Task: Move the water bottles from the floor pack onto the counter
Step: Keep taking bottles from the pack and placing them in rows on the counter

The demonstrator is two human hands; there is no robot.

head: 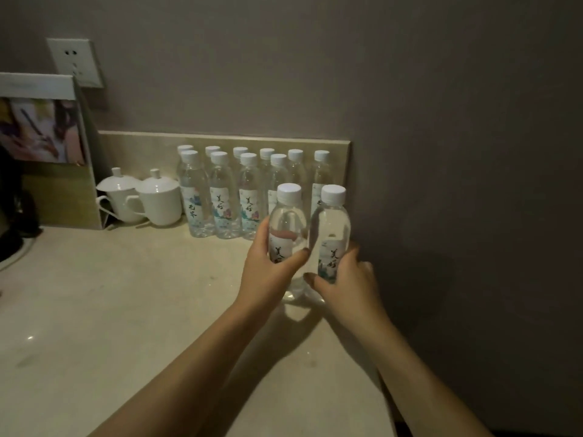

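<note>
Hotel room, lidded cups (142,197), complimentary bottled water (220,197)

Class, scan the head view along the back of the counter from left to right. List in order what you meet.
Picture stand → lidded cup → second lidded cup → rows of standing bottles → bottle in left hand → bottle in right hand → wall.

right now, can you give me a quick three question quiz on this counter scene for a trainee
1. True or false: each hand holds a water bottle.
2. What stands left of the bottle rows? A) two lidded white cups B) a kettle C) a bowl
3. Fill in: every bottle cap is ____.

Key
1. True: left hand grips the left bottle, right hand the right bottle.
2. A, the cups beside the rows.
3. White.
</note>
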